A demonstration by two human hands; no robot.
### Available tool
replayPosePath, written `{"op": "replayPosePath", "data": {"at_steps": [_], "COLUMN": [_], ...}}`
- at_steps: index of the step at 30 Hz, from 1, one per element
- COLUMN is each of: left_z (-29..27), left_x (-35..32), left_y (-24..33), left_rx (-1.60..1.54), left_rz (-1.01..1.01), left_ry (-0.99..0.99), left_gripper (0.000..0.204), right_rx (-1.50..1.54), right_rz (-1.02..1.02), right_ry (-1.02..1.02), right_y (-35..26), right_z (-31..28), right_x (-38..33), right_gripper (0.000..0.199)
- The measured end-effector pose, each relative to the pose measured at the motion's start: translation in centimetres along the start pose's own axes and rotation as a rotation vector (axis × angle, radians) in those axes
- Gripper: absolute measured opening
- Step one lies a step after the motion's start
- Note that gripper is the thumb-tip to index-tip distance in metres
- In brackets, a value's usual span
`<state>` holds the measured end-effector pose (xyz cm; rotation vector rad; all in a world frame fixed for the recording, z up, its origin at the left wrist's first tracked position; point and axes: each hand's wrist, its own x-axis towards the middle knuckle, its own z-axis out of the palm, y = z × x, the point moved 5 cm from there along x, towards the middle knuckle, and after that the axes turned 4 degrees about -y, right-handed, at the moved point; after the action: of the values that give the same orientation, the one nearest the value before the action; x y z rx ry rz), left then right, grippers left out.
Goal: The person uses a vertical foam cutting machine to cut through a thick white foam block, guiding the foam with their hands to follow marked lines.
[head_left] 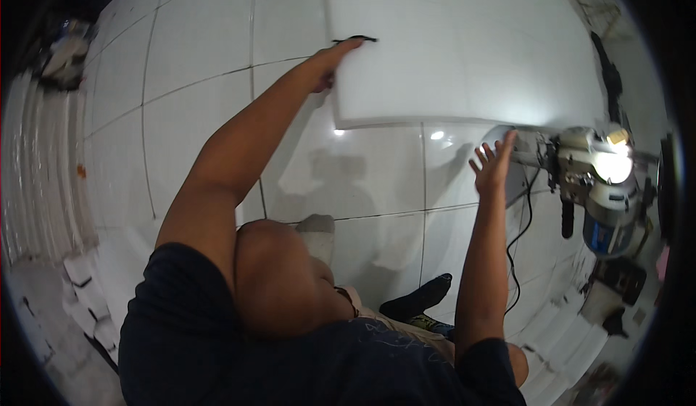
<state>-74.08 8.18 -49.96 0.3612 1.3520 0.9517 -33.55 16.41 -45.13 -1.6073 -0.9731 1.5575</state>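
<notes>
The left hand (328, 65) is at the sheet's (464, 58) edge, thumb at the black strip (371, 40). The right hand (494, 172), fingers spread, is near the sheet. To its right: machine (578, 143), lamp (612, 167) lit, and cable (510, 261).

I saw a dark blue T-shirt (290, 370) with short sleeves (177, 286) and pale squiggly lines (395, 336) on its front. The shorts (435, 342) were light tan. There was one grey sock (317, 233) and one black sock (419, 299). The left hand (332, 63) and right hand (494, 167) were bare.
</notes>
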Motion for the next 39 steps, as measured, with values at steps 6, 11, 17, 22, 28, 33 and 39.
{"op": "replayPosePath", "data": {"at_steps": [6, 11, 17, 22, 28, 33, 39], "left_z": [-0.6, -0.3, -1.0, -2.6, 0.3, 0.6, 1.4], "left_x": [-0.1, 0.2, 1.0, 1.0, 0.3, -0.9, -1.9], "left_y": [-0.1, -0.1, -0.9, -2.4, -1.2, -1.2, -0.2], "left_rx": [-0.009, -0.069, -0.151, -0.162, -0.348, -0.372, -0.393], "left_rz": [0.006, -0.044, -0.022, 0.037, 0.033, 0.091, 0.046], "left_ry": [0.027, 0.026, 0.026, 0.062, 0.01, -0.094, -0.116], "left_gripper": [0.079, 0.076, 0.07, 0.071, 0.066, 0.059, 0.056], "right_rx": [0.255, 0.219, 0.179, 0.173, 0.198, 0.191, 0.139], "right_rz": [0.09, 0.153, 0.118, 0.131, 0.125, 0.104, 0.073], "right_ry": [0.08, -0.08, -0.103, -0.052, -0.089, -0.09, -0.072], "right_y": [-2.5, -1.2, -0.5, -0.5, -1.8, -0.5, 0.0], "right_z": [4.6, 6.3, 6.3, 6.7, 5.0, 5.6, 5.2], "right_x": [6.4, 7.3, 7.8, 5.9, 7.7, 7.6, 7.7], "right_gripper": [0.131, 0.098, 0.093, 0.102, 0.096, 0.088, 0.086]}}
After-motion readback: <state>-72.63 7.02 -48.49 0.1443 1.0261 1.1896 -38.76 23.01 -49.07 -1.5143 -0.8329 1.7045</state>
